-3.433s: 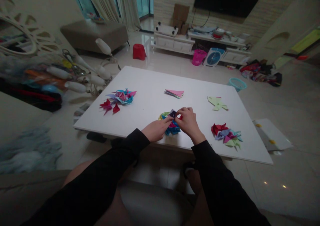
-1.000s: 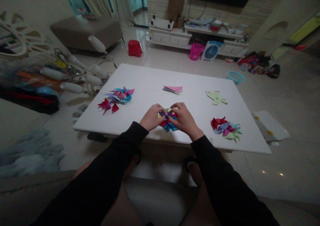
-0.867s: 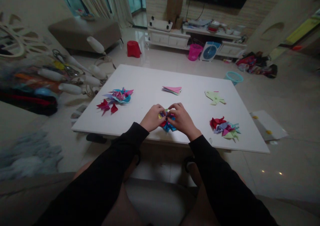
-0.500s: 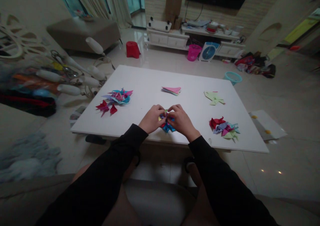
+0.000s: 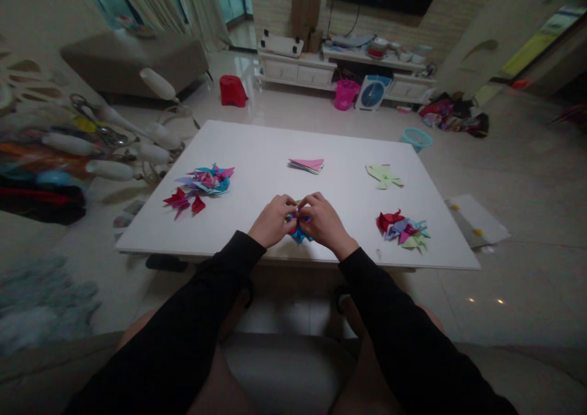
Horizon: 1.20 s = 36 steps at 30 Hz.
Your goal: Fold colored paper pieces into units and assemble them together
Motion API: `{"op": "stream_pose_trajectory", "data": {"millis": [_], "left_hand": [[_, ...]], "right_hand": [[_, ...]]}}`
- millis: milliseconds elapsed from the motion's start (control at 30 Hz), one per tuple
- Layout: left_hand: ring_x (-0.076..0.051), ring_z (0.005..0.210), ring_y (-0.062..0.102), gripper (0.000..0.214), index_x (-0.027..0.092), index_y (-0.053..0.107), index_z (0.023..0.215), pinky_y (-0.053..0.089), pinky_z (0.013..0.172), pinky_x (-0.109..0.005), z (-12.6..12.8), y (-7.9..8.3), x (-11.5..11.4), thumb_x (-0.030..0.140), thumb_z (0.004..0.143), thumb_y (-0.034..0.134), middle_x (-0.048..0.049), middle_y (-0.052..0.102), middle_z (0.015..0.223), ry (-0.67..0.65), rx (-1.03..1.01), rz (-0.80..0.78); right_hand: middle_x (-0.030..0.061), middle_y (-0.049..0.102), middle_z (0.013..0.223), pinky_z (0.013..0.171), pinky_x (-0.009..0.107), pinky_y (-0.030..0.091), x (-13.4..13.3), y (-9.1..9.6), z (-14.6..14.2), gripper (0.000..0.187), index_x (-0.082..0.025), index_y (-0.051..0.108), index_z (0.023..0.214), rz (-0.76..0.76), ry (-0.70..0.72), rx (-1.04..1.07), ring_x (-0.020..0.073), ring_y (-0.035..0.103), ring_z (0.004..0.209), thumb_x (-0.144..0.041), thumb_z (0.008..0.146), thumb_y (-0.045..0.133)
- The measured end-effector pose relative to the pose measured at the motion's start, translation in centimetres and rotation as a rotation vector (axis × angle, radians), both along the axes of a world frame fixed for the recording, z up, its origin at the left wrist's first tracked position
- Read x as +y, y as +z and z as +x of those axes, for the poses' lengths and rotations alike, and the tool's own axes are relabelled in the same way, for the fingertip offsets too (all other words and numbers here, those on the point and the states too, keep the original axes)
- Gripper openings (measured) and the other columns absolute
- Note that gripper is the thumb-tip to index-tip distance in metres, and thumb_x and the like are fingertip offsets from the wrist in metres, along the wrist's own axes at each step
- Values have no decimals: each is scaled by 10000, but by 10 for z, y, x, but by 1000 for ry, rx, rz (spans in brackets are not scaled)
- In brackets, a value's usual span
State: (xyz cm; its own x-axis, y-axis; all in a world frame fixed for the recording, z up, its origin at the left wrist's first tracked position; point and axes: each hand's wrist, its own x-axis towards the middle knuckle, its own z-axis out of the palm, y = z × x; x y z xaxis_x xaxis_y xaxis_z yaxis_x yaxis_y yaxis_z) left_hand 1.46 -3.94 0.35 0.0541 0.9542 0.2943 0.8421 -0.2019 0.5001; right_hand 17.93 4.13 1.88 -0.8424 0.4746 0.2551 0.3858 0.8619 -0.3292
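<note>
My left hand and my right hand meet at the near middle of the white table. Both are closed, fingers curled, around a many-coloured folded-paper piece. Only its blue lower tips and a little red and green show between the fingers; the rest is hidden. The piece rests on or just above the tabletop. Black sleeves cover both forearms.
Other folded-paper heaps lie on the table: a blue-pink pile with red pieces at left, a pink stack behind my hands, green pieces at back right, a mixed pile at right. A rack stands left.
My hands have drawn closer together over the paper piece and cover more of it. The view has shifted slightly, so everything sits a little further left.
</note>
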Motion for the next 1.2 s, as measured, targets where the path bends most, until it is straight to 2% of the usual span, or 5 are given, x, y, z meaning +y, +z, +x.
{"op": "stream_pose_trajectory", "data": {"millis": [300, 533, 733, 967, 1200], "left_hand": [[-313, 1149, 550, 117, 187, 697, 968, 508, 928, -479, 6, -14, 5, 169, 882, 619, -133, 649, 1201, -47, 209, 58], [-312, 1242, 516, 205, 188, 677, 1101, 480, 1013, -495, 14, -4, 4, 256, 969, 536, -149, 589, 1295, 41, 112, 160], [-316, 1193, 515, 251, 176, 632, 1161, 460, 1049, -520, 7, 6, 2, 207, 929, 541, -159, 558, 1244, 82, 56, 186], [-314, 1162, 528, 264, 164, 617, 1157, 485, 1025, -499, 1, 6, 2, 184, 902, 550, -155, 559, 1205, 68, 69, 164], [-295, 1162, 533, 271, 192, 611, 1144, 488, 1026, -492, -7, 7, 0, 159, 878, 569, -126, 564, 1188, 89, 40, 164]], "right_hand": [[110, 671, 1061, 836, 403, 468, -7, -1, 1, 141, -198, 757, 929, 61, -75, -123, 281, 497, 1102, -237, 939, 622], [94, 650, 1036, 825, 396, 464, 6, -3, 21, 116, -194, 744, 876, 67, -220, -126, 267, 514, 1040, -238, 912, 643], [113, 668, 962, 824, 361, 474, 38, -15, 77, 125, -199, 774, 845, 64, -480, -249, 263, 567, 996, -248, 882, 665], [95, 774, 991, 797, 301, 471, 72, -27, 168, 208, -227, 804, 970, -180, -874, -617, 236, 690, 947, -237, 836, 646], [134, 756, 1103, 872, 353, 496, 83, -39, 191, 210, -216, 783, 988, -253, -923, -745, 278, 699, 1014, -245, 835, 643]]}}
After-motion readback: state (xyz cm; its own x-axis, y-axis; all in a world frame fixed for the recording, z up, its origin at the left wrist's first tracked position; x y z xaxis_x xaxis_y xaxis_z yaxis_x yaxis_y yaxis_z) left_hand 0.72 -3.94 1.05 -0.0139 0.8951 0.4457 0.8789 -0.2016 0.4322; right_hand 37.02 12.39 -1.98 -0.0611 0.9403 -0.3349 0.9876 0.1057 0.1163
